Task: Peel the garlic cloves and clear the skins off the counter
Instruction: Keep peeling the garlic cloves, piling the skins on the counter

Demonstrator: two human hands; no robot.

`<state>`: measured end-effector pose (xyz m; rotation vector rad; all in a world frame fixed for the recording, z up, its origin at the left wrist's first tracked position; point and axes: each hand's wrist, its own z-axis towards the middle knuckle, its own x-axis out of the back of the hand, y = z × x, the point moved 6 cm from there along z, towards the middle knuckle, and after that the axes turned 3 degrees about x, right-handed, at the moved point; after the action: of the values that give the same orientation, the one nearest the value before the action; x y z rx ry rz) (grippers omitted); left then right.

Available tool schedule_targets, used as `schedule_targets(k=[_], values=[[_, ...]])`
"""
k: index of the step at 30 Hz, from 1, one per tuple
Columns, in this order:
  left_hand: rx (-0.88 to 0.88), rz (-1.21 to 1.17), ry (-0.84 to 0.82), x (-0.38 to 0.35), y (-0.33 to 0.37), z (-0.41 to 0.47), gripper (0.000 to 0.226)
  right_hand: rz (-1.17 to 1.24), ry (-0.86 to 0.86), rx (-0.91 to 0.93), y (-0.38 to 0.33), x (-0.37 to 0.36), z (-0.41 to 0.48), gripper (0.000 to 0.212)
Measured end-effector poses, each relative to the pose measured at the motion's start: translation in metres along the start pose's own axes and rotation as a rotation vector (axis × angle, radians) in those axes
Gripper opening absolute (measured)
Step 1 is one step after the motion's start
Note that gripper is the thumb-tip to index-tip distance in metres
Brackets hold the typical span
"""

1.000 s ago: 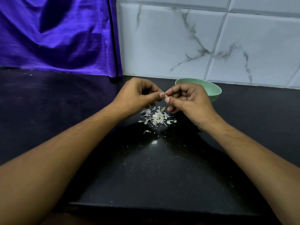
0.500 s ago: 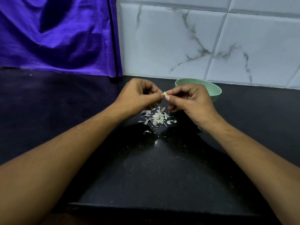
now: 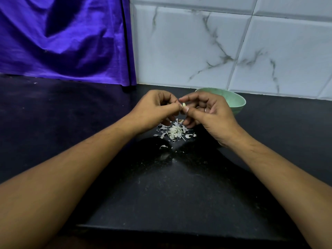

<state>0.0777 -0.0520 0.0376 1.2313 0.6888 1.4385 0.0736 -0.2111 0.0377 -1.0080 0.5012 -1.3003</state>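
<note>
Above the skins (image 3: 175, 131), left hand (image 3: 156, 108) and right hand (image 3: 213, 114) pinch the garlic clove (image 3: 184, 104) — grips clamped.

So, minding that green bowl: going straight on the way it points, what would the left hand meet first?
The left hand would probably meet the right hand, beyond the small pale garlic clove both pinch.

Dim, sharp (edges bowed), shadows below.
</note>
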Motion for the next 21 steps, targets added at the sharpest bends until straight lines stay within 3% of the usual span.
schedule_targets(k=[9, 18, 21], values=[[0.015, 0.065, 0.026, 0.006, -0.001, 0.001, 0.011, 0.164, 0.126, -0.081, -0.002, 0.012, 0.001, 0.017], [-0.068, 0.191, 0.091, 0.017, 0.002, 0.003, 0.006, 0.108, 0.175, -0.069, -0.003, 0.017, 0.002, 0.009], [-0.119, 0.265, 0.113, 0.020, 0.003, 0.002, 0.007, -0.050, 0.217, 0.032, -0.011, 0.023, 0.003, 0.008]])
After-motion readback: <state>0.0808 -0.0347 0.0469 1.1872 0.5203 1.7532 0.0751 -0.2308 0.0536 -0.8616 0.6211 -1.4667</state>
